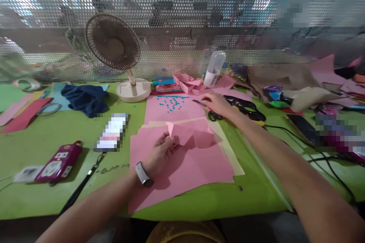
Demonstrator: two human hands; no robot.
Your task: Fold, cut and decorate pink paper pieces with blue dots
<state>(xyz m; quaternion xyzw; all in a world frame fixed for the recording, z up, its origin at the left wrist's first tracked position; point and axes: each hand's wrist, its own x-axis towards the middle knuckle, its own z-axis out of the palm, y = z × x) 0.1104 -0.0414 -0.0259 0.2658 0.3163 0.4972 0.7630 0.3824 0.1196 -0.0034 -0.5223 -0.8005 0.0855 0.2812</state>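
Observation:
My left hand (165,148), with a grey band on its wrist, pinches a folded piece of pink paper (185,135) by its left end. That piece is held just over a stack of larger pink sheets (199,169), with a pale yellow sheet (235,165) showing from under them. Farther back, my right hand (218,103) is closed around the middle of a pair of dark scissors (214,116), whose blades point left. Part of the scissors is hidden by the fingers. Small blue paper dots (172,103) lie scattered on another pink sheet (154,112) beyond the stack.
A fan (134,92) stands at the back left, beside a dark blue cloth (85,98). A phone (112,133) and a magenta device (58,164) lie left. Folded pink paper pieces (186,82) and a clear bottle (215,66) are behind. Cables (299,136) cross the right side.

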